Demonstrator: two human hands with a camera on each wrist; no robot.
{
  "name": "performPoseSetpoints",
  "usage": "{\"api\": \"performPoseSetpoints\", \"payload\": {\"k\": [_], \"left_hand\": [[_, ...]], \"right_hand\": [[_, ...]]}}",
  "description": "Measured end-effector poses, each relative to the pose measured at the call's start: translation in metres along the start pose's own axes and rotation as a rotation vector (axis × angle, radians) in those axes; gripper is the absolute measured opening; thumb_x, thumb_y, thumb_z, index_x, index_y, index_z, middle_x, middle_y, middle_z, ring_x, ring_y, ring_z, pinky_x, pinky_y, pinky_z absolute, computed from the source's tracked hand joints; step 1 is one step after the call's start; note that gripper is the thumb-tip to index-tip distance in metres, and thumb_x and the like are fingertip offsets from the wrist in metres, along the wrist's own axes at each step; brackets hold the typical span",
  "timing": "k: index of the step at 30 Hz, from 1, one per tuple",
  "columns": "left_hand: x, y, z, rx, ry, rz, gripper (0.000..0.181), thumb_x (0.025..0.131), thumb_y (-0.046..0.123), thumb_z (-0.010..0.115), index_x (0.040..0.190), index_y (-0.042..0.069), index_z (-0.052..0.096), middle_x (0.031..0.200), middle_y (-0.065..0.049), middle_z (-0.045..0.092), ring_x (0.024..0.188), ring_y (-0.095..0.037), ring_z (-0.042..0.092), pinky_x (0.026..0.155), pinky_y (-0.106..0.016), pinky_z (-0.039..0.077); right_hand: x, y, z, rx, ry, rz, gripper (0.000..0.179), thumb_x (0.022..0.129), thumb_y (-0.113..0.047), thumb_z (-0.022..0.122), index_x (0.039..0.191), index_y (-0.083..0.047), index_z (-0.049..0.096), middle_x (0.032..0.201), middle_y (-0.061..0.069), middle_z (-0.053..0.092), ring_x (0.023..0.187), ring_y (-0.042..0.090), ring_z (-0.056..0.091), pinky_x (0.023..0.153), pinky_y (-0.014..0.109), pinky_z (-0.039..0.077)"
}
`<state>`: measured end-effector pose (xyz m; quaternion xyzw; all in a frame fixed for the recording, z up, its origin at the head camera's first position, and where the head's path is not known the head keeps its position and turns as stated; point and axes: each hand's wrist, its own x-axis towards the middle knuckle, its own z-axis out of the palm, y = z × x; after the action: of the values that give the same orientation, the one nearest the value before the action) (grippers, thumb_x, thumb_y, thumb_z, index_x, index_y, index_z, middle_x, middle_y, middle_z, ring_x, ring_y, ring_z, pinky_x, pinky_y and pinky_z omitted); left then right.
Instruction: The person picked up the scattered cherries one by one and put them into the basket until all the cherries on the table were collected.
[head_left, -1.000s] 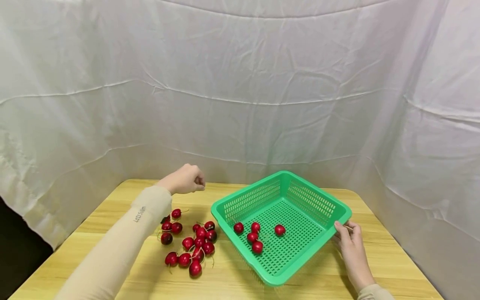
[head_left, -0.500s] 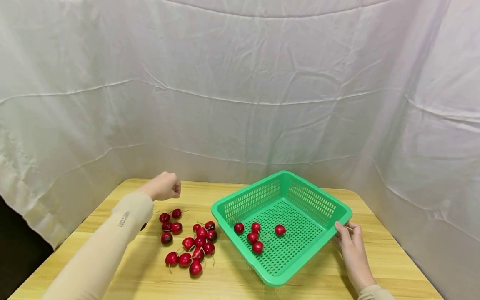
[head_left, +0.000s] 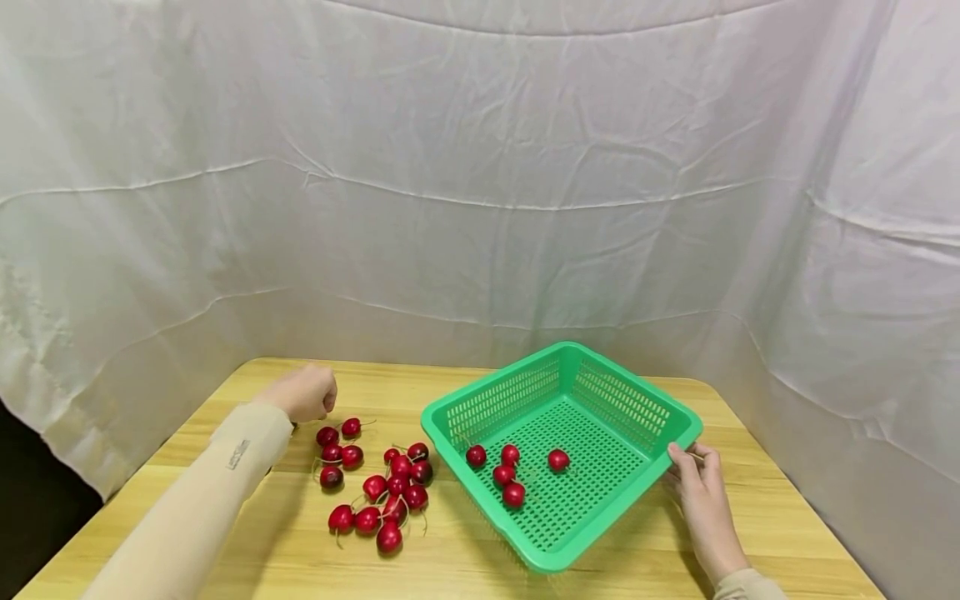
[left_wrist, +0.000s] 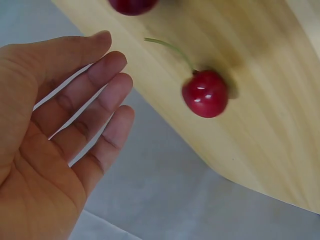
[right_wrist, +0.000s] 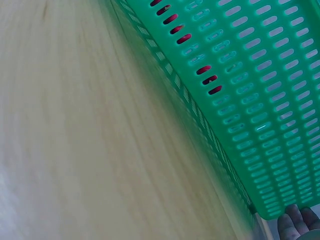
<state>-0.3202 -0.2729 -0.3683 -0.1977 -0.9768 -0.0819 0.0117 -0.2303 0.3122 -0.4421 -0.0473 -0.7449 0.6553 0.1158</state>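
My left hand [head_left: 302,392] hovers over the back left of the table, fingers loosely bent and holding nothing. In the left wrist view its thumb and fingers are apart, with a red cherry [left_wrist: 205,93] on its green stem just beyond the fingertips. A second cherry [left_wrist: 133,4] is cut off by the top edge. My right hand [head_left: 707,508] grips the right corner of a green plastic basket [head_left: 551,560], thumb on the rim and fingers underneath. Several cherries [head_left: 503,475] lie in the basket; through its slots, red patches show in the right wrist view.
Left of the basket, a larger cluster of stemmed cherries [head_left: 397,485] lies on the wooden table [head_left: 450,575]. A smaller group [head_left: 331,453] sits behind it, nearer my left hand. White cloth [head_left: 480,167] hangs behind and beside the table.
My left hand has moved left and lower, from beside the basket to near the back-left cherries, its fingers loosening. The right hand and basket stay put.
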Motion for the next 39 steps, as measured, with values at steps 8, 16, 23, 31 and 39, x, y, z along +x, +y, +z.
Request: {"api": "performPoseSetpoints", "payload": {"k": [8, 16, 23, 31, 39], "left_hand": [[-0.006, -0.007, 0.010, 0.013, 0.000, -0.054, 0.043, 0.069, -0.017, 0.050, 0.055, 0.023, 0.043, 0.056, 0.007, 0.040, 0.055, -0.010, 0.036, 0.051, -0.025, 0.030], [-0.009, -0.006, 0.016, 0.085, -0.003, -0.061, 0.035, 0.074, -0.017, 0.058, 0.064, 0.017, 0.062, 0.065, 0.004, 0.060, 0.061, -0.014, 0.054, 0.057, -0.029, 0.047], [-0.010, -0.006, 0.018, 0.107, -0.002, -0.068, 0.034, 0.075, -0.014, 0.060, 0.063, 0.017, 0.060, 0.064, 0.003, 0.059, 0.061, -0.014, 0.053, 0.057, -0.029, 0.047], [-0.007, -0.005, 0.021, 0.144, 0.001, -0.066, 0.033, 0.078, -0.013, 0.060, 0.063, 0.017, 0.059, 0.064, 0.003, 0.058, 0.061, -0.015, 0.054, 0.057, -0.031, 0.048], [-0.007, -0.004, 0.023, 0.170, 0.018, -0.060, 0.033, 0.085, -0.011, 0.065, 0.068, 0.016, 0.061, 0.067, 0.001, 0.059, 0.063, -0.016, 0.055, 0.059, -0.033, 0.052]], "right_hand": [[0.000, 0.000, -0.001, -0.004, -0.007, 0.002, 0.039, 0.115, -0.043, 0.045, 0.137, -0.014, 0.032, 0.150, 0.021, 0.041, 0.109, -0.008, 0.063, 0.090, 0.007, 0.052], [-0.001, 0.000, -0.001, -0.013, -0.003, 0.018, 0.039, 0.115, -0.045, 0.045, 0.136, -0.015, 0.032, 0.150, 0.020, 0.041, 0.107, -0.009, 0.061, 0.092, 0.008, 0.052], [-0.001, 0.000, 0.000, -0.005, -0.004, 0.022, 0.042, 0.114, -0.046, 0.046, 0.137, -0.014, 0.032, 0.152, 0.022, 0.040, 0.106, -0.010, 0.061, 0.092, 0.007, 0.051], [-0.002, -0.001, 0.001, -0.010, -0.002, 0.017, 0.043, 0.115, -0.045, 0.045, 0.139, -0.013, 0.031, 0.150, 0.021, 0.039, 0.104, -0.012, 0.059, 0.091, 0.007, 0.051], [-0.001, 0.000, 0.000, -0.023, -0.006, 0.016, 0.044, 0.115, -0.046, 0.044, 0.140, -0.013, 0.030, 0.151, 0.021, 0.040, 0.106, -0.011, 0.059, 0.092, 0.007, 0.051]]}}
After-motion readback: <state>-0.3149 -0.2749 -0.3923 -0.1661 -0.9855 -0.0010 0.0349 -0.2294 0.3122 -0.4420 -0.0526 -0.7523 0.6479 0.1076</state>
